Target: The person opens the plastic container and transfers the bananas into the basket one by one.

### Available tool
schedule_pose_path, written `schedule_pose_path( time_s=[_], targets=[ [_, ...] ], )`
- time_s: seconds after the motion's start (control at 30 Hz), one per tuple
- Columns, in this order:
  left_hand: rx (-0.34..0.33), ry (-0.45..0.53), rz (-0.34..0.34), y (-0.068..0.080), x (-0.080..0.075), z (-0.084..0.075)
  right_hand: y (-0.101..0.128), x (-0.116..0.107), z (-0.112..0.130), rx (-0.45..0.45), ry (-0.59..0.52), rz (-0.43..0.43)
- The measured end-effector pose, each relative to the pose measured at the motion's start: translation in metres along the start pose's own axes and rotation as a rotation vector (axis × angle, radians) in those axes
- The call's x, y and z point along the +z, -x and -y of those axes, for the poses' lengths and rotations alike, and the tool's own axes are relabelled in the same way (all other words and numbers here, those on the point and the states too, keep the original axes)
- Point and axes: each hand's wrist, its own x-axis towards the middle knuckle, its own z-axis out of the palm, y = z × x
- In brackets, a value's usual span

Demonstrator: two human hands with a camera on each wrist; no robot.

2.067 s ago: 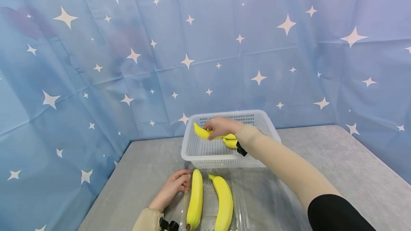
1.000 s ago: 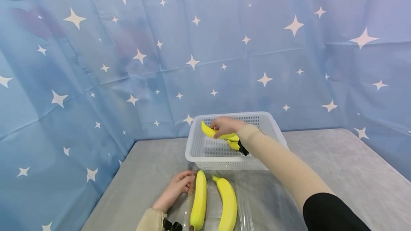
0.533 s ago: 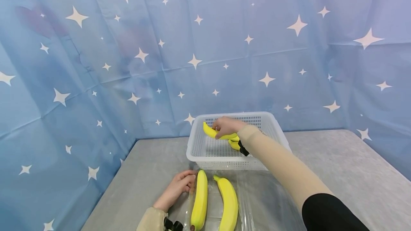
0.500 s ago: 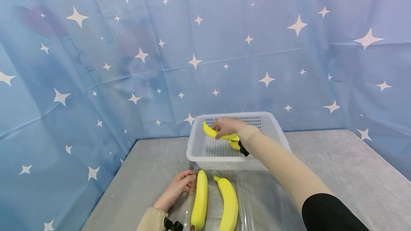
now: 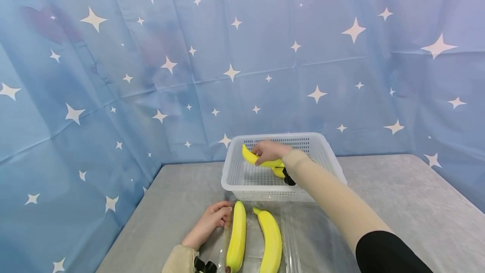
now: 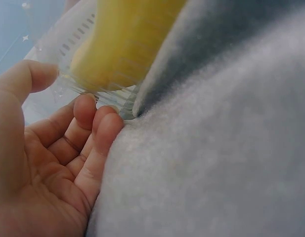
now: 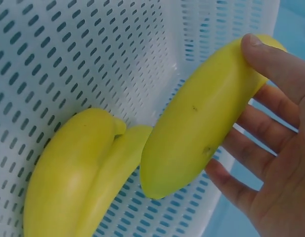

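Note:
In the head view, my right hand (image 5: 270,151) grips a yellow banana (image 5: 248,155) inside the white perforated basket (image 5: 227,180). The right wrist view shows the thumb over that banana (image 7: 192,123) and the fingers behind it. More bananas (image 7: 68,173) lie against the basket's wall beside it. My left hand (image 5: 212,220) is at the left edge of a clear plastic bag (image 5: 289,239), its curled fingertips (image 6: 84,109) holding the film. Two bananas lie lengthwise at the bag, a left one (image 5: 236,237) and a right one (image 5: 270,241); their near ends are partly cut off.
The basket stands towards the back of a grey table (image 5: 182,180), just beyond the bag. A blue curtain (image 5: 189,54) with white stars hangs behind and at the left. My right sleeve (image 5: 333,197) crosses over the basket's near right side.
The view has shifted slightly, so the scene sits a little further right. My right hand still grips the banana in the basket, and my left hand stays at the bag's edge.

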Motion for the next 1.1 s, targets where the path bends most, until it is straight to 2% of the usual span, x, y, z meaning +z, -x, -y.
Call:
schedule_pose_path(
  time_s=[0.3,0.63,1.1],
  targets=[
    [0.001,0.004,0.009,0.001,-0.001,0.001,-0.003,0.004,-0.015,0.011,-0.102,-0.028],
    [-0.007,0.02,0.009,0.0,-0.001,0.004,-0.006,0.004,-0.024,0.046,-0.233,0.005],
    [-0.001,0.012,0.006,-0.001,0.0,0.001,-0.006,-0.001,-0.021,0.072,-0.212,0.024]
  ],
)
